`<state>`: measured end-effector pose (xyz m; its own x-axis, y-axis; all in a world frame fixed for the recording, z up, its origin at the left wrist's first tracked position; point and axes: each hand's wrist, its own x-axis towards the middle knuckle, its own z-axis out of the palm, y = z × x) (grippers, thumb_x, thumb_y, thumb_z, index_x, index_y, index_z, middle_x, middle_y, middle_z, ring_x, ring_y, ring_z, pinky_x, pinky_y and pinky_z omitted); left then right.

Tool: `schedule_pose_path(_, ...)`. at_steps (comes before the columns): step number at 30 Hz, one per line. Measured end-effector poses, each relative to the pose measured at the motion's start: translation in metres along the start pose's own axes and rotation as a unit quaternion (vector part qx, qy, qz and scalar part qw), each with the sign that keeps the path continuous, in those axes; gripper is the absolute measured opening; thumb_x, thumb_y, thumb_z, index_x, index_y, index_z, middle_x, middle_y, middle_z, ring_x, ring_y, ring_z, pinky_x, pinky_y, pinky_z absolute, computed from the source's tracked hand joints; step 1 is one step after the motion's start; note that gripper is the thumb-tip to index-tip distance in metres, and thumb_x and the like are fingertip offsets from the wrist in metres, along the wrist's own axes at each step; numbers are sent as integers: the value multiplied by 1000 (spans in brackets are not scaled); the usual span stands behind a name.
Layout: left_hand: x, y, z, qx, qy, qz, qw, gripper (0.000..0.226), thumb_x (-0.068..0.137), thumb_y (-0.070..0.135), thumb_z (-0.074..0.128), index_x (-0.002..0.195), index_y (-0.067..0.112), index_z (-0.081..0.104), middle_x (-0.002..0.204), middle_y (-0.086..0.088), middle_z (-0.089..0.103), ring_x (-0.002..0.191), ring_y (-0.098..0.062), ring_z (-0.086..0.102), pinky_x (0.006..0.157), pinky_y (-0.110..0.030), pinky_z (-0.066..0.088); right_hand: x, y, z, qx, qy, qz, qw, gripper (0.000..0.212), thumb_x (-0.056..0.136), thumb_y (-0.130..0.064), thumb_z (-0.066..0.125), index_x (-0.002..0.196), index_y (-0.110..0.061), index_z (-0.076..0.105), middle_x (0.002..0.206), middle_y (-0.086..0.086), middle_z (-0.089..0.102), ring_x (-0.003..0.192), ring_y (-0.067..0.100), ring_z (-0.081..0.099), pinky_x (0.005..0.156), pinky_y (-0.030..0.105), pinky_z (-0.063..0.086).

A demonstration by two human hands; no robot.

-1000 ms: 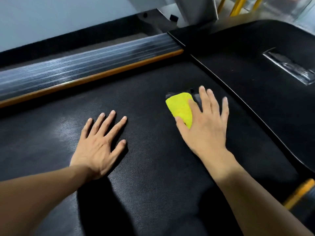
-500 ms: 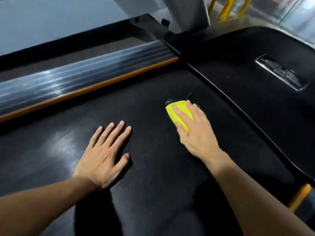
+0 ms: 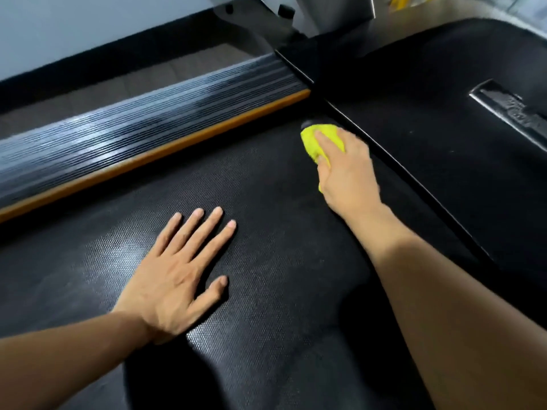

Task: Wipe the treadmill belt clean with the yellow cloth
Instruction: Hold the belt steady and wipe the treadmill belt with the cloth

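Black textured treadmill belt [image 3: 266, 306] across most of the view, dotted weave catching a pale sheen at the near left. Along its far left edge, a ribbed dark side rail [image 3: 142, 125] with an orange strip [image 3: 165, 156] beneath it, running from the left edge up toward the far centre. Beyond the rail, a band of dark floor and a pale wall [image 3: 74, 28]. To the right, across a thin glossy seam, a smooth black motor cover [image 3: 429, 128] bearing a shiny rectangular badge [image 3: 509, 113]; a grey upright post [image 3: 334, 13] at the far centre, something yellow blurred at the far right. Left forearm in from the near left, left hand [image 3: 174, 282] flat on the belt, palm down, fingers straight and spread, thumb out to the right, holding nothing. Right forearm in from the near right, stretched far toward the seam. Right hand [image 3: 346, 173] pressed down on the yellow cloth [image 3: 318, 137], index finger laid straight over the top, other fingers blurred and hidden behind the knuckles, so curl around the cloth impossible to tell. Cloth bunched on the belt's far right corner, just beside the seam, a small edge peeking out below the palm.
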<state>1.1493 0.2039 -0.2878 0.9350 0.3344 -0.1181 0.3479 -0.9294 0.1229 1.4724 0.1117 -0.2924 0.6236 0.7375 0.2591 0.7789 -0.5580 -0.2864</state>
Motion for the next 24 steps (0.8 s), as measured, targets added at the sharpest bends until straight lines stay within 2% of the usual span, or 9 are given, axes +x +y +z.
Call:
schedule_pose_path(2, -1, 0, -1, -6, -2, 0, 1000, 77, 96, 58, 33, 162, 27, 10, 171, -1, 5, 158, -24, 2, 125, -56, 15, 21, -2, 5, -13, -7, -9, 1000, 48, 97, -25, 49, 145, -23, 46, 149, 20, 40, 131, 41, 40, 107, 54, 39)
schedule_pose_path(6, -1, 2, 0, -14, -1, 3, 1000, 77, 96, 58, 34, 163, 27, 10, 171, -1, 7, 158, -25, 3, 125, -56, 14, 28, -29, 13, -9, 3, 62, 998, 50, 94, -25, 46, 144, -26, 47, 145, 16, 44, 126, 38, 43, 105, 51, 39)
schedule_pose_path(9, -1, 0, -1, -17, 0, 3, 1000, 77, 96, 58, 34, 162, 27, 11, 171, -1, 7, 158, -24, 3, 124, -55, 15, 2, -82, 25, 8, -14, -60, 998, 52, 85, -23, 48, 137, -26, 56, 140, 13, 52, 121, 38, 51, 98, 50, 46)
schedule_pose_path(12, -1, -2, -3, -21, 1, 11, 1000, 77, 96, 58, 33, 163, 25, 12, 171, -2, 8, 158, -25, 5, 124, -56, 15, 10, -68, 21, 36, -50, -132, 989, 53, 83, -20, 58, 136, -25, 58, 142, 11, 53, 125, 36, 51, 101, 49, 46)
schedule_pose_path(15, -1, -1, -4, -24, -1, 14, 1000, 77, 96, 57, 34, 163, 25, 12, 171, -2, 8, 158, -25, 4, 124, -56, 15, 45, -27, 16, 3, -20, -41, 999, 55, 88, -20, 51, 142, -29, 51, 146, 8, 49, 129, 34, 47, 107, 48, 42)
schedule_pose_path(17, 0, -1, -4, -28, -1, 12, 1000, 77, 96, 58, 34, 163, 25, 11, 171, -3, 8, 158, -26, 4, 124, -56, 15, 54, -14, 15, -27, -33, 24, 999, 53, 94, -23, 50, 146, -27, 44, 149, 11, 41, 133, 34, 40, 108, 50, 38)
schedule_pose_path(19, 1, -1, -4, -26, -6, 13, 1000, 77, 96, 58, 33, 163, 25, 10, 171, -3, 7, 158, -26, 3, 124, -57, 16, 49, -21, 14, -19, -36, 32, 999, 52, 95, -23, 48, 147, -26, 44, 148, 14, 40, 132, 37, 39, 107, 52, 38)
schedule_pose_path(21, 0, -3, -2, -28, -10, 8, 1000, 77, 96, 59, 32, 163, 26, 10, 171, -3, 6, 158, -26, 3, 124, -57, 16, 39, -39, 14, 3, -43, 4, 999, 52, 90, -22, 48, 143, -25, 50, 144, 16, 44, 126, 40, 43, 105, 52, 41)
schedule_pose_path(24, 0, -2, -2, -27, -16, 9, 999, 77, 96, 59, 31, 163, 25, 11, 171, -4, 8, 158, -27, 4, 124, -58, 17, -3, -82, 20, 40, -60, -111, 991, 54, 81, -18, 50, 134, -25, 59, 138, 12, 54, 121, 39, 52, 102, 49, 46)
